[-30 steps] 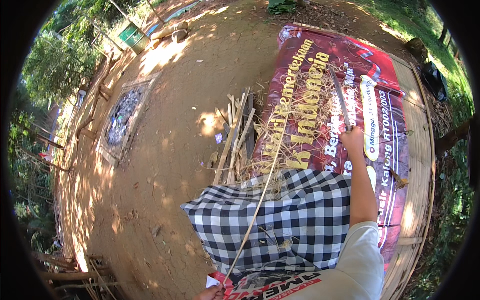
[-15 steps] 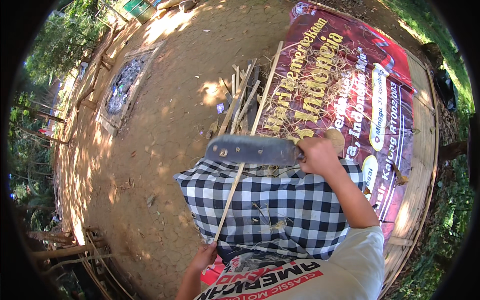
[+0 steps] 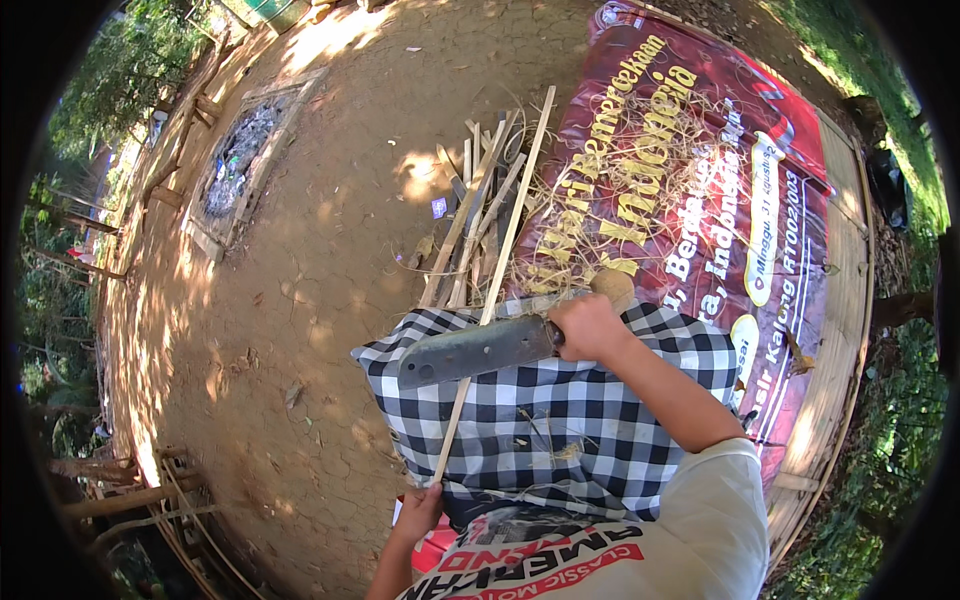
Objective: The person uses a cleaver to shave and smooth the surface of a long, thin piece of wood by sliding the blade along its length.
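A broad dark cleaver (image 3: pixel 470 352) is gripped by its handle in my right hand (image 3: pixel 590 325), its blade reaching left across a long thin bamboo strip (image 3: pixel 522 215). The blade covers a short stretch of the strip. My left hand (image 3: pixel 418 512) pinches the strip's near end, low beside my shirt. From there the strip slants up and away to the right, over the black-and-white checked cloth (image 3: pixel 600 410) on my lap. Beyond the cloth, several split bamboo pieces (image 3: pixel 470 225) lie in a loose pile on the ground. A round brownish thing (image 3: pixel 612 288) sits just past my right hand.
A maroon printed banner (image 3: pixel 590 130) covers a bamboo platform (image 3: pixel 845 300) at the right, strewn with thin shavings (image 3: pixel 670 150). Cracked bare earth (image 3: pixel 300 330) spreads to the left. A framed ash pit (image 3: pixel 240 160) lies far left, with a green drum (image 3: pixel 272 12) beyond it.
The cleaver has come down and nearer along the strip, its blade now tilted lower at the left. My right hand moved left and toward me; my left hand stays nearly in place.
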Tool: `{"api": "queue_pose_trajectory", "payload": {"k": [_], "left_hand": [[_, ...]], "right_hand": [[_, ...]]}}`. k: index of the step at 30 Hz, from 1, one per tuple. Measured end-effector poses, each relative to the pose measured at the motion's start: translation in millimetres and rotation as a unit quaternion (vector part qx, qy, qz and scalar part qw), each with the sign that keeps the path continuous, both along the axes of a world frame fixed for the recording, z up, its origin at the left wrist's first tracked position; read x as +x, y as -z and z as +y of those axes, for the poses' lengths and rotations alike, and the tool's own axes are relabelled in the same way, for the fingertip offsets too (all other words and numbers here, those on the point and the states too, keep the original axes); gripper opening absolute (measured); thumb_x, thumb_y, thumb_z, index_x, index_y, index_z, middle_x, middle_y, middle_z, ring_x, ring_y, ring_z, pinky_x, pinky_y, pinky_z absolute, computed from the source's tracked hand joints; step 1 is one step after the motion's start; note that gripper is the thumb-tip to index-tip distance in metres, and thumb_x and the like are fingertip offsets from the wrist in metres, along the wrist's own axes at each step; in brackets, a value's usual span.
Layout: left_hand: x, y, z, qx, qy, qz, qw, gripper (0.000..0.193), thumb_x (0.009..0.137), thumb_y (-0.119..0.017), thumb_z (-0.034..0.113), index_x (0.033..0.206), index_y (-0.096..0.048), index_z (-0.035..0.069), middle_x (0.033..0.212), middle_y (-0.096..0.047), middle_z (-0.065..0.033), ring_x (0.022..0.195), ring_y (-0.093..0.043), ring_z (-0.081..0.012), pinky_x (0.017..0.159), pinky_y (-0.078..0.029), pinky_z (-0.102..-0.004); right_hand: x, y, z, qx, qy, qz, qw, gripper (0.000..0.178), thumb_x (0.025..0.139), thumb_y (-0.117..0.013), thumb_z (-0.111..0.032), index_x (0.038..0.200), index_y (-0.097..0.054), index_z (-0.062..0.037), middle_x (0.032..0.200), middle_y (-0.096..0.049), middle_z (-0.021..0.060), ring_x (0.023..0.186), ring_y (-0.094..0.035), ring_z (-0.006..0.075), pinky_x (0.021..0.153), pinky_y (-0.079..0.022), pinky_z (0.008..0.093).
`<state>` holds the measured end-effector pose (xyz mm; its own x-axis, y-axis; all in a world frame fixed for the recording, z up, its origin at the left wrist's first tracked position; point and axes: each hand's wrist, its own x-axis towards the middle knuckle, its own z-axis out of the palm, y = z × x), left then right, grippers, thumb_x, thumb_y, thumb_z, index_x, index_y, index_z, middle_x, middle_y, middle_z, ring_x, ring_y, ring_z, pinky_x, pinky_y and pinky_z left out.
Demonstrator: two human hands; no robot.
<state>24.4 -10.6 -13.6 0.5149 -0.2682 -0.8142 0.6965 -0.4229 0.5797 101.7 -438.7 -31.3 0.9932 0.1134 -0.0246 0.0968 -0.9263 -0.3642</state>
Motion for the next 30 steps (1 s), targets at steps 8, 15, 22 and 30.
{"api": "queue_pose_trajectory", "payload": {"k": [8, 15, 22, 30], "left_hand": [[-5.0, 5.6, 10.5, 0.027, 0.019, -0.027, 0.999, 0.049, 0.100, -0.049, 0.035, 0.057, -0.048, 0.009, 0.051, -0.041, 0.0060, 0.046, -0.032, -0.0050, 0.043, -0.026, -0.0257], [8.1, 13.9, 29.0, 0.063, 0.104, -0.049, 0.991, 0.049, 0.100, -0.049, 0.037, 0.060, -0.050, 0.008, 0.052, -0.041, 0.0065, 0.047, -0.032, -0.0045, 0.043, -0.026, -0.0261], [14.5, 4.2, 25.2, 0.015, 0.068, 0.022, 0.997, 0.047, 0.100, -0.049, 0.036, 0.061, -0.048, 0.009, 0.051, -0.041, 0.0048, 0.044, -0.034, -0.0058, 0.041, -0.027, -0.0254], [2.1, 15.9, 49.6, 0.014, 0.047, 0.043, 0.998, 0.047, 0.100, -0.048, 0.035, 0.060, -0.048, 0.010, 0.051, -0.041, 0.0039, 0.044, -0.036, -0.0076, 0.042, -0.030, -0.0266]], "right_hand": [[24.8, 6.1, -45.9, -0.031, 0.132, 0.012, 0.991, 0.019, 0.062, -0.068, -0.019, 0.076, -0.063, -0.0066, 0.073, -0.066, 0.0137, 0.073, -0.066, 0.0318, 0.066, -0.053, 0.0422], [23.0, 2.3, -132.0, -0.078, 0.339, 0.044, 0.937, 0.023, 0.067, -0.065, -0.020, 0.084, -0.066, -0.0040, 0.079, -0.067, 0.0202, 0.077, -0.066, 0.0366, 0.072, -0.053, 0.0456], [16.0, 1.2, -49.3, -0.005, 0.185, -0.014, 0.983, 0.021, 0.064, -0.066, -0.017, 0.080, -0.062, -0.0052, 0.072, -0.066, 0.0167, 0.068, -0.066, 0.0348, 0.066, -0.053, 0.0440], [49.2, 16.9, -88.0, -0.041, 0.068, -0.070, 0.994, 0.020, 0.062, -0.067, -0.018, 0.078, -0.061, -0.0088, 0.076, -0.066, 0.0116, 0.071, -0.067, 0.0297, 0.066, -0.053, 0.0406]]}}
